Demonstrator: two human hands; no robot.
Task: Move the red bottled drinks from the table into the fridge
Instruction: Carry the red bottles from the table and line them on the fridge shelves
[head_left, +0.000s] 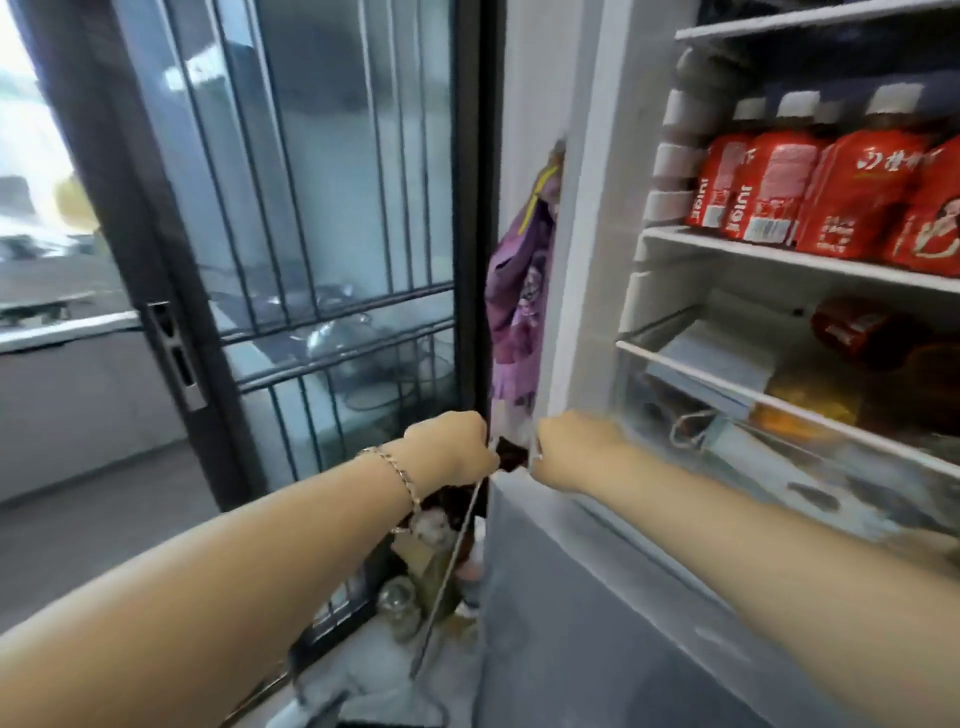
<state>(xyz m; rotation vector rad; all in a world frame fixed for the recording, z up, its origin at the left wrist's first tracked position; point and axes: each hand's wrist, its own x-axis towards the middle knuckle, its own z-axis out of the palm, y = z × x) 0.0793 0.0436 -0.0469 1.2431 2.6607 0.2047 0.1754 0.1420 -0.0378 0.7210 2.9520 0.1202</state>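
Several red bottled drinks (826, 192) with white caps stand upright in a row on a shelf of the open fridge (587, 218) at the right. Another reddish bottle (857, 332) lies on the shelf below. My left hand (452, 449) and my right hand (571, 449) are stretched out side by side at the fridge's lower left edge. Their fingers curl away from the camera. A small dark thing (511, 454) sits between the two hands; the blur hides what it is and whether either hand grips it. No table is in view.
A dark-framed glass door with bars (322, 249) stands at the left. A purple bag (519, 291) hangs on the fridge's side. A thin metal rod (447, 577) slants down from my left hand. Jars and clutter (410, 587) crowd the floor gap. A clear drawer (779, 441) sits low in the fridge.
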